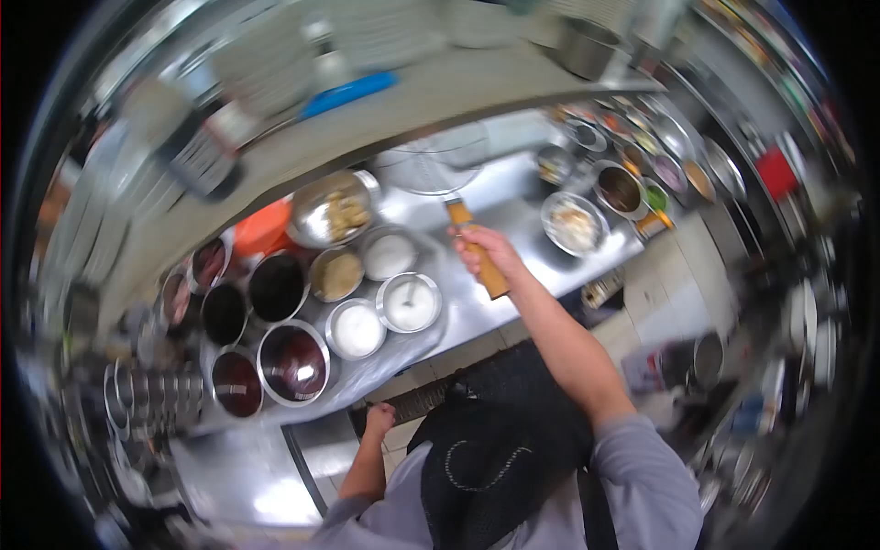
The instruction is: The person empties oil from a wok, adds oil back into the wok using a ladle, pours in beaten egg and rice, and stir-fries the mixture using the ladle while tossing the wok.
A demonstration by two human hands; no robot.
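Note:
My right hand [488,255] is wrapped around the wooden handle [459,214] of a wire strainer. The strainer's round mesh head [431,165] lies over the back of the steel counter, partly beneath the shelf. Left of it stands a steel bowl with pale yellowish pieces [346,215]. Below that are bowls of white contents, one of them a bowl with a utensil in it [409,302]. Low beside the counter's front edge, my left hand [380,419] hangs with curled fingers, and I see nothing in it.
Dark-filled bowls [293,362] crowd the counter's left side. To the right stand a bowl of pale food [575,225] and a pot of brown liquid [621,189]. A shelf [440,96] with stacked plates and a blue-handled tool [348,93] runs above the counter's back.

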